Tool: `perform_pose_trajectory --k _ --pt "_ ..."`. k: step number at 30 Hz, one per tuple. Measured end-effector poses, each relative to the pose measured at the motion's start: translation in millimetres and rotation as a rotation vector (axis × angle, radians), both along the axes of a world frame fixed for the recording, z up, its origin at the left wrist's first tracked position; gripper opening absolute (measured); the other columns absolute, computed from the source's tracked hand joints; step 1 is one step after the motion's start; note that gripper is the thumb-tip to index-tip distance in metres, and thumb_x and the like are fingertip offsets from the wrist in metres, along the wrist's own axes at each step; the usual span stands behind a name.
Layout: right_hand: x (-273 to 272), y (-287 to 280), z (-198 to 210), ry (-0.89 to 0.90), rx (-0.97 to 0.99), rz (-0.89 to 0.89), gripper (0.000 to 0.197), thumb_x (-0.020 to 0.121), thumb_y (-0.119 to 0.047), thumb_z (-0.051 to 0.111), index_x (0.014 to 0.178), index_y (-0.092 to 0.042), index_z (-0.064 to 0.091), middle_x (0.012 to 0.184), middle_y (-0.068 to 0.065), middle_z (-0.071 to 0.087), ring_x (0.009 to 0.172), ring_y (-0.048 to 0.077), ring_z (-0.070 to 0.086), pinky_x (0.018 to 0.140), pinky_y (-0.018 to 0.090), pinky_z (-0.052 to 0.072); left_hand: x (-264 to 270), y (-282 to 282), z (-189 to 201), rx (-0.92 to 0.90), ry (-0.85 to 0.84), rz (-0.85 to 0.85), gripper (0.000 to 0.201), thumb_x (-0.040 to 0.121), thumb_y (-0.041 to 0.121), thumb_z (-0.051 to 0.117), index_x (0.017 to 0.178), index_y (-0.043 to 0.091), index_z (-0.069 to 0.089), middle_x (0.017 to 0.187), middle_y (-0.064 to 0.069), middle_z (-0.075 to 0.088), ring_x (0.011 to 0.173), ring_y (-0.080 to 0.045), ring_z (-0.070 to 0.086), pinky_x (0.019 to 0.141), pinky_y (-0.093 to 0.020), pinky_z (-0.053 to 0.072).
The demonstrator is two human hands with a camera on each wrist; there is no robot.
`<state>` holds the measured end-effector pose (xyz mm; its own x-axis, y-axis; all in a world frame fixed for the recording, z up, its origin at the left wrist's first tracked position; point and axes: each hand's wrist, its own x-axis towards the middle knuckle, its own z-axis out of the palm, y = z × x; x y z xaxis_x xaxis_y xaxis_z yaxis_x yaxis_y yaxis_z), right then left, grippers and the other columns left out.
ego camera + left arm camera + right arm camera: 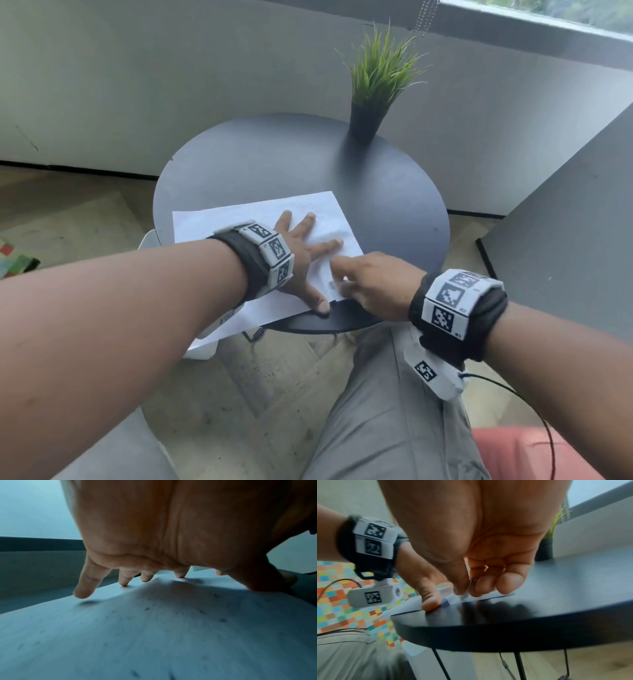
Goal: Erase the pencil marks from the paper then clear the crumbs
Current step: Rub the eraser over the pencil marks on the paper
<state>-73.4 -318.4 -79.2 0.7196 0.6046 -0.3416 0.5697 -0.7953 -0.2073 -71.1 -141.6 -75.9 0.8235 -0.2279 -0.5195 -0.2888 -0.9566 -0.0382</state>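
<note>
A white paper lies on the near half of the round dark table, its near left corner hanging over the edge. Faint pencil marks show near its far edge. My left hand lies flat on the sheet with fingers spread, the thumb pressing at the near edge. My right hand pinches a small pale eraser against the paper's near right corner, fingers curled. Dark crumbs dot the paper under the left hand.
A grass plant in a black pot stands at the table's far edge. A grey wall and window sill run behind. A dark cabinet side rises at the right. My grey-trousered leg is just below the table's near edge.
</note>
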Motion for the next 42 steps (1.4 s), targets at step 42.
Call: perform_pose_trajectory --k 42 --pt "20 -3 3 -0.010 0.015 -0.043 0.015 0.096 -0.035 0.047 0.108 -0.027 0.052 0.096 0.003 0.062 0.077 0.025 0.054 0.074 0.039 0.049 19 1 -2 0.036 0.011 -0.124 0.116 0.060 0.080 0.070 0.145 0.062 -0.006 0.163 -0.009 -0.014 0.145 -0.044 0.002 0.109 -0.066 0.025"
